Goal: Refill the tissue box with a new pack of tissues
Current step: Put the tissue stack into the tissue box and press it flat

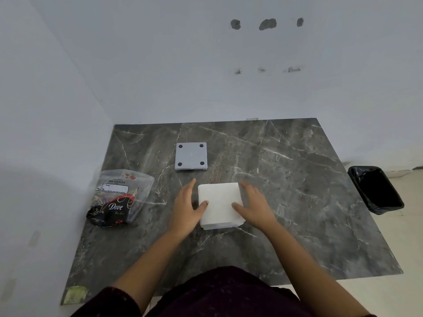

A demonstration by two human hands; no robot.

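Note:
A white square stack of tissues (219,202) lies in the middle of the dark marble table (297,202). My left hand (186,208) presses against its left side with the thumb on top. My right hand (254,205) holds the right side, thumb also on top. Beyond the stack, a grey square piece with black feet at its corners (191,156) lies flat, likely the tissue box's base turned up. A crumpled plastic tissue pack wrapper (116,200), clear and black with printing, lies at the left.
White walls close the table at the back and the left. A black-lined bin (377,191) stands on the floor past the table's right edge. A yellowish patch (75,294) marks the table's near left corner.

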